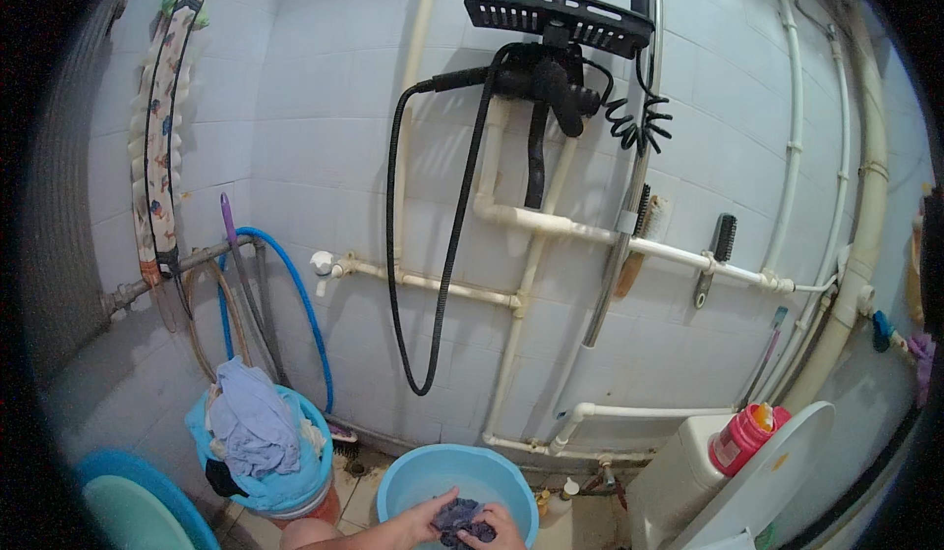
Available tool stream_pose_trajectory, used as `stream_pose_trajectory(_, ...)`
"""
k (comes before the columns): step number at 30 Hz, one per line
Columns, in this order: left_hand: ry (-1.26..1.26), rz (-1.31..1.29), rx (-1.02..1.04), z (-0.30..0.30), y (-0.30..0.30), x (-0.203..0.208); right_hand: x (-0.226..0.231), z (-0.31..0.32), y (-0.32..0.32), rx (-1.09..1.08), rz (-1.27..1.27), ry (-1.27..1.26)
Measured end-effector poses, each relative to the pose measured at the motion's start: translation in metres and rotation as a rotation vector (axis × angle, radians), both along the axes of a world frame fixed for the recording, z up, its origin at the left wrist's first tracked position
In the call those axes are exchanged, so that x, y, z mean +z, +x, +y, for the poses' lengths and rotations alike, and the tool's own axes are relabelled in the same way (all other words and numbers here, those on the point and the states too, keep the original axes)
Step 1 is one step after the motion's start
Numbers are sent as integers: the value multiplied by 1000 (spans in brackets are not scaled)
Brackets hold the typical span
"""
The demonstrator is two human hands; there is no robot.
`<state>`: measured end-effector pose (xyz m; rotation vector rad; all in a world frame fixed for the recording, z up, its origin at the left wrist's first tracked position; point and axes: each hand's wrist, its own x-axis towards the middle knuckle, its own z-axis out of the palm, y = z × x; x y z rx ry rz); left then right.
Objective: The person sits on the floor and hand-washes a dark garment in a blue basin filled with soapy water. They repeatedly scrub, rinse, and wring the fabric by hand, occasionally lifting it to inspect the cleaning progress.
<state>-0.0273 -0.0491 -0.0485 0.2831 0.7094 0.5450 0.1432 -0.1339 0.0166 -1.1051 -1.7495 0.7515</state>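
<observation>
A bunched dark grey-purple cloth [458, 521] is held between my two hands over a light-blue basin [389, 479] on the floor. My left hand [427, 520] grips it from the left, thumb uppermost. From the right, my right hand [504, 527] closes its fingers on the other side of the same cloth. Water seems to lie in the basin below. What kind of garment the cloth is, I cannot make out.
Left of the basin stands a bucket [313, 432] heaped with clothes, a pale-blue garment [254, 418] on top. Nested basins [138, 511] lean at lower left. A toilet [678, 471] with a red container [739, 442] is at right; pump bottles [560, 501] stand between. A black shower hose [395, 285] hangs above.
</observation>
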Motion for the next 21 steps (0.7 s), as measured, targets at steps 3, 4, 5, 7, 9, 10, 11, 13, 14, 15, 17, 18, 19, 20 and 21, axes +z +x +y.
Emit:
stream_pose_trajectory(3, 819, 83, 100, -32, 6, 2, -38, 18, -6, -176, 310, -276)
stream_pose_trajectory(4, 471, -101, 153, -29, 17, -19, -63, 36, -1, -146, 528, -411)
stream_pose_trajectory(5, 502, 177, 136, -15, 28, -35, -66, 46, -1, -113, 745, -555)
stream_pose_trajectory(7, 409, 264, 266, -20, 41, 6, -54, 45, 10, -128, 918, -664)
stream_pose_trajectory(9, 435, 364, 399, -23, 41, 38, -20, 48, 13, -113, 1075, -784)
stream_pose_trajectory(10, 431, 293, 369, -24, 37, 46, -6, 47, 11, -102, 1163, -846)
stream_pose_trajectory(11, 432, 225, 339, -21, 31, 51, 7, 46, 11, -9, 1189, -913)
stream_pose_trajectory(13, 417, 147, 277, -17, 20, 49, 20, 38, 12, 181, 1231, -1044)
stream_pose_trajectory(14, 402, 138, 240, -14, 14, 42, 11, 31, 7, 162, 1151, -990)
stream_pose_trajectory(15, 391, 117, 200, -14, 12, 38, 3, 28, 5, 137, 1063, -927)
stream_pose_trajectory(17, 327, 145, 228, -27, 14, 46, -22, 26, 0, 28, 662, -640)
stream_pose_trajectory(18, 297, 156, 251, -31, 15, 48, -25, 18, -5, -26, 462, -469)
stream_pose_trajectory(19, 212, 134, 276, -31, 18, 31, -25, 11, -10, -43, 254, -260)
stream_pose_trajectory(20, 215, 152, 264, -27, 17, 16, -26, 6, -16, -60, 49, -50)
stream_pose_trajectory(21, 204, 167, 242, -27, 19, 8, -31, 0, -23, -110, 72, 44)
